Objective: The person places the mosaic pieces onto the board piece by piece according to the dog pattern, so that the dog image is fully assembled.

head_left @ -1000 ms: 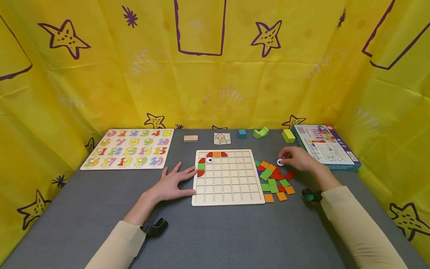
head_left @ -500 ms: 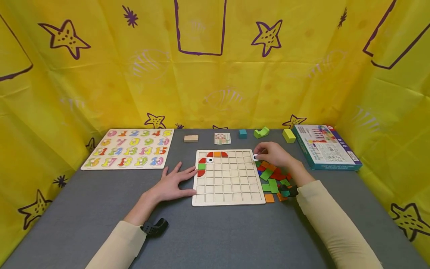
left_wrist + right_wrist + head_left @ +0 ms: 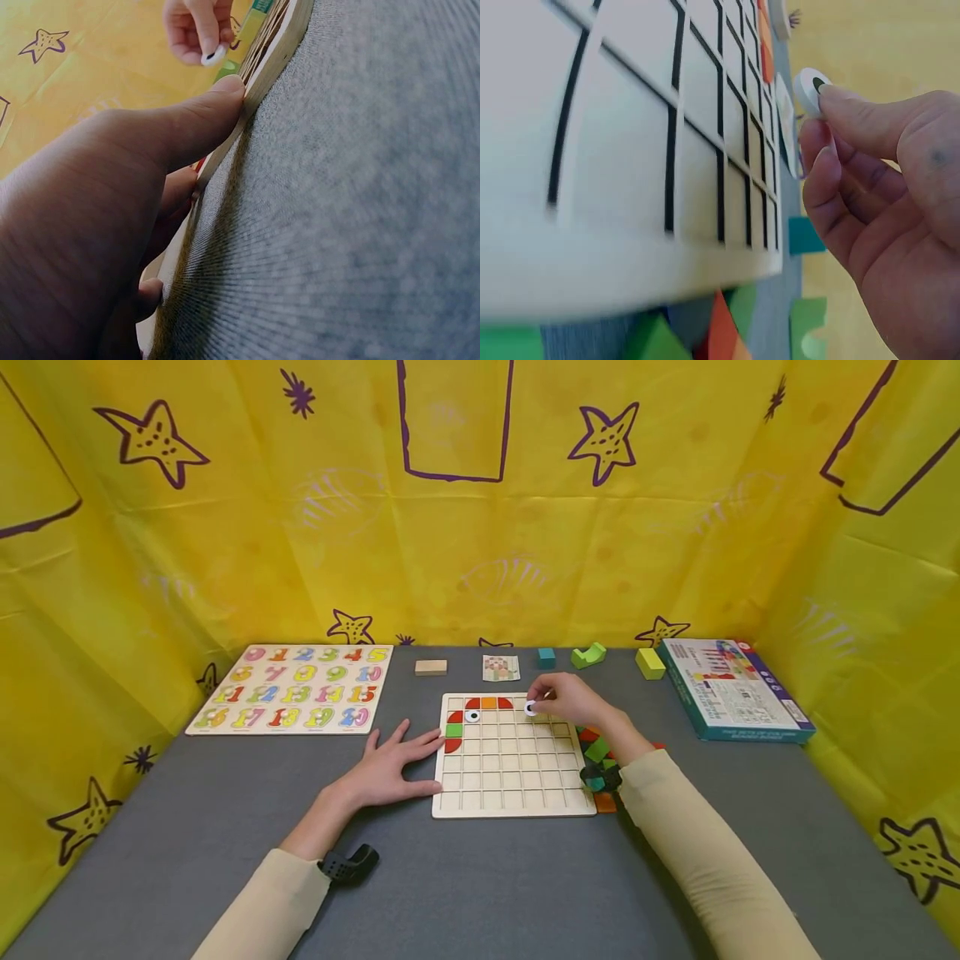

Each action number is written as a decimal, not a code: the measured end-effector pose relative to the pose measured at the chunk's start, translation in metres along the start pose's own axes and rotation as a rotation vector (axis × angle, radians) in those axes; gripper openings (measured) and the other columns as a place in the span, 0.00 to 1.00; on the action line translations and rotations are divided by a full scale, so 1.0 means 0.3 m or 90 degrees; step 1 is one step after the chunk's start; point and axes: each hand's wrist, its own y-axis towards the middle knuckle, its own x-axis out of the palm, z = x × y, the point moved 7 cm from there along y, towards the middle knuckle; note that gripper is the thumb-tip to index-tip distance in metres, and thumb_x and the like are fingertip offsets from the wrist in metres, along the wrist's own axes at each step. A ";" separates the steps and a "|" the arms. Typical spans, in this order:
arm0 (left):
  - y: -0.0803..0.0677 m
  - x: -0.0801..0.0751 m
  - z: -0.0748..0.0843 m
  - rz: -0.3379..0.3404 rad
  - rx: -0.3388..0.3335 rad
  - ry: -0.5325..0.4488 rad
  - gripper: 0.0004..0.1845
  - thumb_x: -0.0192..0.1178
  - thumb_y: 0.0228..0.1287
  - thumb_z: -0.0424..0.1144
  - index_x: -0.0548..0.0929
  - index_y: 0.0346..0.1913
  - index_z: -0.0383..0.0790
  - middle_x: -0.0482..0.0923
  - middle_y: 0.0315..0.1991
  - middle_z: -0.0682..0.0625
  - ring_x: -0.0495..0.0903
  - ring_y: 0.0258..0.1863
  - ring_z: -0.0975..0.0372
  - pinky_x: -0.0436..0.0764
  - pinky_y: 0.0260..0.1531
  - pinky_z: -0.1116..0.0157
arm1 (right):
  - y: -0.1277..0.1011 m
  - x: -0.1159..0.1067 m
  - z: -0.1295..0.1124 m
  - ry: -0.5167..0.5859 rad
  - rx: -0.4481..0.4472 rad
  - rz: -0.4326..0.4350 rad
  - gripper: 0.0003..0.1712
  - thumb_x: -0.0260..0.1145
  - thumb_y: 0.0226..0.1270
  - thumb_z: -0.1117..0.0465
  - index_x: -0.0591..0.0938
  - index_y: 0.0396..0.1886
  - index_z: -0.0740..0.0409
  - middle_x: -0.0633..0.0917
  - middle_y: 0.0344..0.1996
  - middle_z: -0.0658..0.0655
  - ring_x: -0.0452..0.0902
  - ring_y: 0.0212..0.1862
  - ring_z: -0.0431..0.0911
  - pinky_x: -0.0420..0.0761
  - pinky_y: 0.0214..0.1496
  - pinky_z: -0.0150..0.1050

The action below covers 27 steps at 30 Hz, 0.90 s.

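Note:
My right hand (image 3: 573, 700) pinches a round white eye piece (image 3: 810, 91) with a black pupil between thumb and fingers, over the upper right part of the wooden grid board (image 3: 510, 777). My left hand (image 3: 386, 772) lies with fingers spread, its thumb and fingertips at the board's left edge; the left wrist view shows the thumb (image 3: 202, 124) against that edge. In the board's upper left sit another eye piece (image 3: 472, 716), red quarter-round pieces (image 3: 453, 745), an orange square (image 3: 489, 702) and a green square (image 3: 454, 730).
Loose coloured tiles (image 3: 597, 749) lie right of the board, partly under my right arm. A number puzzle (image 3: 288, 687) is at the left, a boxed game (image 3: 738, 689) at the right. Behind the board stand a picture card (image 3: 500, 667) and blocks in wood, teal (image 3: 546, 658), green and yellow.
My right hand has carried the eye piece leftward from beside the loose tiles to over the board. The left hand has stayed at the board's edge.

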 end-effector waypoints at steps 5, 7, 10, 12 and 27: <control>0.002 -0.002 0.002 0.003 0.003 0.002 0.45 0.63 0.61 0.68 0.67 0.77 0.53 0.58 0.78 0.55 0.40 0.78 0.40 0.31 0.64 0.29 | 0.039 0.035 -0.021 -0.015 -0.022 -0.004 0.05 0.69 0.70 0.66 0.84 0.42 0.60 0.82 0.37 0.54 0.75 0.39 0.49 0.77 0.42 0.41; 0.003 -0.002 0.003 0.003 0.003 0.000 0.44 0.63 0.61 0.68 0.67 0.77 0.52 0.58 0.78 0.55 0.40 0.78 0.40 0.31 0.64 0.30 | 0.050 0.051 -0.027 -0.012 -0.023 -0.009 0.04 0.69 0.69 0.66 0.84 0.42 0.60 0.83 0.36 0.54 0.75 0.38 0.49 0.77 0.41 0.41; 0.002 -0.001 0.003 0.002 0.004 -0.002 0.44 0.63 0.61 0.68 0.67 0.77 0.52 0.58 0.78 0.55 0.40 0.78 0.40 0.31 0.64 0.30 | 0.066 0.077 -0.031 -0.008 -0.020 -0.017 0.03 0.70 0.69 0.66 0.85 0.41 0.59 0.82 0.35 0.53 0.75 0.38 0.48 0.76 0.41 0.41; 0.001 0.001 0.003 0.001 0.004 -0.001 0.44 0.63 0.61 0.68 0.67 0.77 0.52 0.59 0.78 0.55 0.40 0.78 0.39 0.31 0.64 0.29 | 0.075 0.091 -0.032 -0.011 -0.014 -0.019 0.03 0.70 0.68 0.66 0.85 0.40 0.59 0.82 0.34 0.53 0.75 0.38 0.48 0.75 0.42 0.40; 0.002 0.001 0.000 -0.003 0.007 -0.005 0.44 0.62 0.61 0.69 0.67 0.77 0.53 0.58 0.78 0.56 0.40 0.78 0.40 0.31 0.64 0.30 | 0.078 0.112 -0.042 -0.044 0.013 -0.027 0.06 0.73 0.67 0.63 0.85 0.41 0.59 0.84 0.34 0.53 0.77 0.38 0.47 0.77 0.45 0.41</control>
